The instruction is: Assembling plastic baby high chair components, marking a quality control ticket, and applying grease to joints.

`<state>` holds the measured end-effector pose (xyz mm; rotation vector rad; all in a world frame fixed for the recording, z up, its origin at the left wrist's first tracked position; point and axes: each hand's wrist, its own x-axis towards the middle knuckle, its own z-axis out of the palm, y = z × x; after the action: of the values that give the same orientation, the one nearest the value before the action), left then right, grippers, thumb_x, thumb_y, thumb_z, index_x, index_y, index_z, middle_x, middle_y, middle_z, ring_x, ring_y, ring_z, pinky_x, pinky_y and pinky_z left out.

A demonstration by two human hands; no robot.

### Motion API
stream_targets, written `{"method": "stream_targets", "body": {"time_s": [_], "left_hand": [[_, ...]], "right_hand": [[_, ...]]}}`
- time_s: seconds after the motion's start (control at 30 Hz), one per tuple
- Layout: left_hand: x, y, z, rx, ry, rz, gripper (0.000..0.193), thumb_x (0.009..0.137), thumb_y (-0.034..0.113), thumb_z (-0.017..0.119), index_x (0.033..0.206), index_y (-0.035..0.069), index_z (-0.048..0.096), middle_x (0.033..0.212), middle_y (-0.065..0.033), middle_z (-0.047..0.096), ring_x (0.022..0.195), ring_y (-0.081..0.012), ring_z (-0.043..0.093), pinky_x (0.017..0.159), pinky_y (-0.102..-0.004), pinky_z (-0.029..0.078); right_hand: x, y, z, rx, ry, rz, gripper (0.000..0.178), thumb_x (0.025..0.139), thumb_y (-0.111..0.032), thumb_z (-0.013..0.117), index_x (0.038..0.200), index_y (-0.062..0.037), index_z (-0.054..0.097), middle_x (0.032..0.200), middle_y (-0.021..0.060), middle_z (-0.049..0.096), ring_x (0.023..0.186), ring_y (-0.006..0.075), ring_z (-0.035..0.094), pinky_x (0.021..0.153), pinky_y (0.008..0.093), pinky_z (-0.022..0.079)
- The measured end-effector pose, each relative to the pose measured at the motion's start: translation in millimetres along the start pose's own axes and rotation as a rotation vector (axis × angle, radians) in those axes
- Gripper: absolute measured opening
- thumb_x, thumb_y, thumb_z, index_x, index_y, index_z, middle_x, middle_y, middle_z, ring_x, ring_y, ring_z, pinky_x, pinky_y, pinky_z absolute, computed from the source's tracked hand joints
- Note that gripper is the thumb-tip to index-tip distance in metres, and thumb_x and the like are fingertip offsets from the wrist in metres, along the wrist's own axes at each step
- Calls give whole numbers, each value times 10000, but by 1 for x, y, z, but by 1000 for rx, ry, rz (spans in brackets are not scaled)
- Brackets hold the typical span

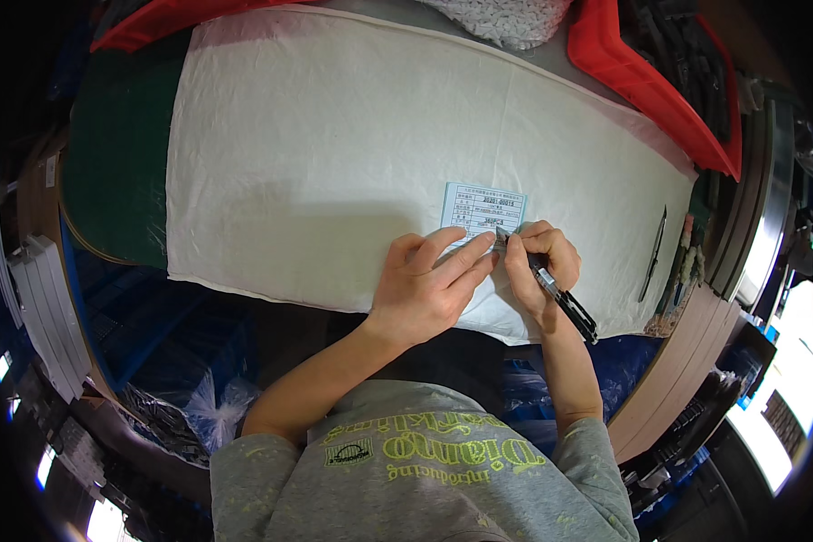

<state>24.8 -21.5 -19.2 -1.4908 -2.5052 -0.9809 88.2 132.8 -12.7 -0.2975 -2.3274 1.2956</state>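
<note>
A small pale-blue printed label (483,200) lies flat on the white cloth (298,135) that covers the table. My left hand (432,282) rests over the label's lower left part, fingers stretched out and pressing it down. In my right hand (544,262) is a black and silver pen (565,300), pinched between thumb and fingers. Its tip is at the label's lower right, next to my left fingertips. The label's bottom edge is hidden beneath my hands.
A thin dark stick-like tool (654,253) lies near the cloth's right edge. Red bins (641,77) stand along the far side, the right one holding dark parts. White bubbly wrap (506,16) sits at the back. Green table surface (122,154) shows at left.
</note>
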Motion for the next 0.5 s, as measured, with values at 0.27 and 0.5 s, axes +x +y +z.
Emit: {"method": "stream_targets", "body": {"time_s": [0.27,0.5], "left_hand": [[0,1,-1,-1,-4,2,277,680,148,649,954,171,680,1107,99,589,1016,-125,467,772,-314,311],[-1,0,1,-15,7,7,286,664,138,646,946,168,683,1108,94,592,1014,-126,470,753,-313,317]], "right_hand": [[1,1,2,19,58,-9,183,711,46,634,662,-18,470,563,87,539,428,111,469,390,231,345],[2,2,2,19,50,-39,180,699,60,623,659,-16,465,561,91,538,428,110,469,388,231,345]]}}
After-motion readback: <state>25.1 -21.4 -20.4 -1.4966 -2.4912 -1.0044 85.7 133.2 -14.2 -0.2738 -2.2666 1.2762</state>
